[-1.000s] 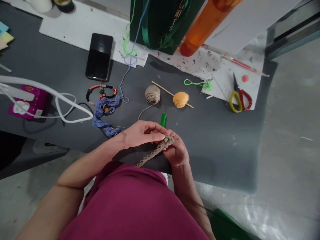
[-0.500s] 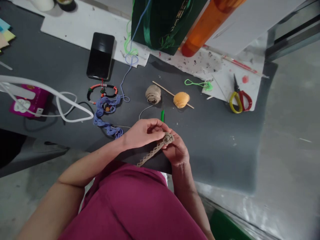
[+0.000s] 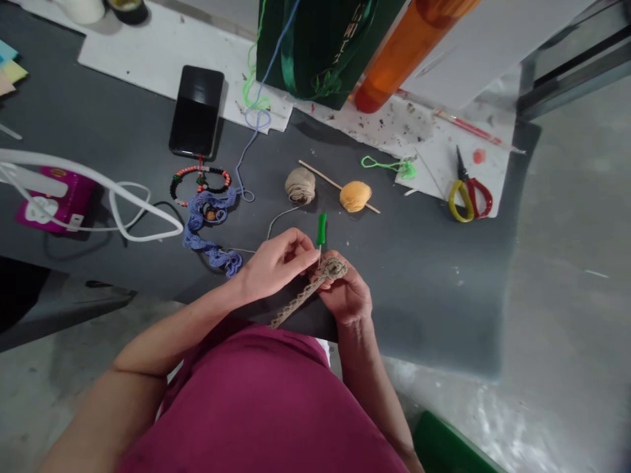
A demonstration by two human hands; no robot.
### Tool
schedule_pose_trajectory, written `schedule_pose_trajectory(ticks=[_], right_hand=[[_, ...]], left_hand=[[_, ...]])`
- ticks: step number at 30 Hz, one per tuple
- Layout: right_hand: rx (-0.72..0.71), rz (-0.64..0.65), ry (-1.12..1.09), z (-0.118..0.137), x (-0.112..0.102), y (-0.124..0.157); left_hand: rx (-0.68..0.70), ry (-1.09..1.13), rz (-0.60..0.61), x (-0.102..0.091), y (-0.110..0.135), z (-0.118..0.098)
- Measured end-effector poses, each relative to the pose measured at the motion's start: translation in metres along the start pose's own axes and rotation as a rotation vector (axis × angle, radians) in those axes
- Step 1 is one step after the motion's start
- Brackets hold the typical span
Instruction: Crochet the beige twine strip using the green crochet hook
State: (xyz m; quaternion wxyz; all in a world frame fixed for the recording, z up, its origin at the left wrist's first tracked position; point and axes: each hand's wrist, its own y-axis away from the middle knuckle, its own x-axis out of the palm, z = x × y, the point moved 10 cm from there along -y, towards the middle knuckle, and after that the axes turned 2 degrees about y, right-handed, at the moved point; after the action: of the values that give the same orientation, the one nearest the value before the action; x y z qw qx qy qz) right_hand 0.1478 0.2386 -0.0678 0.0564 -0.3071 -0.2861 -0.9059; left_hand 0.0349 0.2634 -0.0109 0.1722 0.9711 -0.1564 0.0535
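And here's the beige crochet strip [image 3: 332,268], its curled end at the clock's centre, up in the hands near the table edge, its tail slanting off to eight o'clock! The right hand [image 3: 347,294] has it clamped in its fingers, curl resting uppermost. Over at nine o'clock, the left hand [image 3: 276,264]: thumb and forefinger close together, right by the shaft of the green-handled hook [image 3: 322,230]; what they pinch, I cannot tell. That handle points to twelve, its shaft down at the work.

Outward now: beige yarn ball [image 3: 300,186] at eleven, yellow yarn ball [image 3: 355,196] at one, touching a thin stick [image 3: 320,175]. Scissors [image 3: 472,198] out at two, blades apart from everything! Blue crochet [image 3: 201,242] between nine and ten, and beyond, towards half past ten, the black phone [image 3: 196,112].
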Motion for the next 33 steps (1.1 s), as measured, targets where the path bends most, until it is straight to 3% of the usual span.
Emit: schedule_pose_trajectory(ticks=[6, 14, 21, 28, 33], right_hand=[[-0.060, 0.034, 0.053, 0.007, 0.001, -0.001], [-0.204, -0.056, 0.143, 0.018, -0.010, 0.000], [-0.540, -0.249, 0.420, 0.038, -0.018, 0.019], [-0.607, -0.377, 0.529, 0.044, -0.021, 0.029], [-0.606, -0.382, 0.513, 0.045, -0.018, 0.028]], left_hand=[[-0.149, 0.204, 0.136, 0.020, 0.011, 0.024], [-0.122, 0.263, 0.032, 0.016, 0.009, 0.023], [-0.098, 0.241, -0.085, 0.008, 0.008, 0.032], [-0.196, 0.259, 0.031, 0.021, 0.025, 0.047], [-0.249, 0.220, 0.086, 0.028, 0.036, 0.054]])
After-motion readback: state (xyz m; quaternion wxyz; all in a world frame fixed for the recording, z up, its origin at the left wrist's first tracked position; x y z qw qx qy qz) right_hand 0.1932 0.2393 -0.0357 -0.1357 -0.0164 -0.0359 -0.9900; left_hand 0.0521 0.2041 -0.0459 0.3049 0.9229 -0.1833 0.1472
